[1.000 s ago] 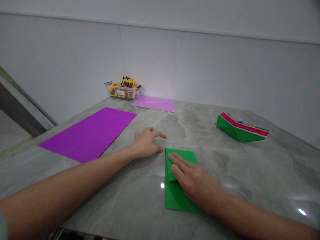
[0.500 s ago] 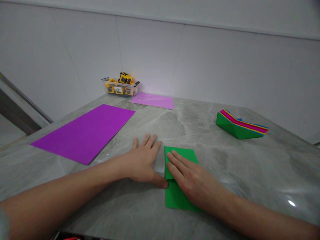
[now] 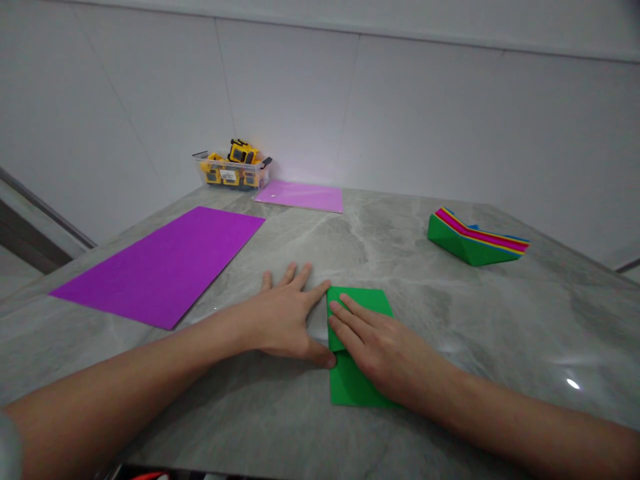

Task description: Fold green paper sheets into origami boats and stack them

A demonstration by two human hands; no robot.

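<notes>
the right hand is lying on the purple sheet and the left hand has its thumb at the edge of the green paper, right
Not quite: the head view shows the right hand lying on the green paper. The left hand does have its thumb at that paper's edge.

Left hand (image 3: 283,321) and right hand (image 3: 377,345): two
Green folded paper (image 3: 353,392): one
Purple sheet (image 3: 165,267): one
Multicoloured folded piece (image 3: 465,249): one
Pale violet rectangle (image 3: 305,197): one
Clear box (image 3: 229,175): one
Yellow toys (image 3: 244,154) in box: at least four, exact count unclear
Bench (image 3: 380,237): one
</notes>
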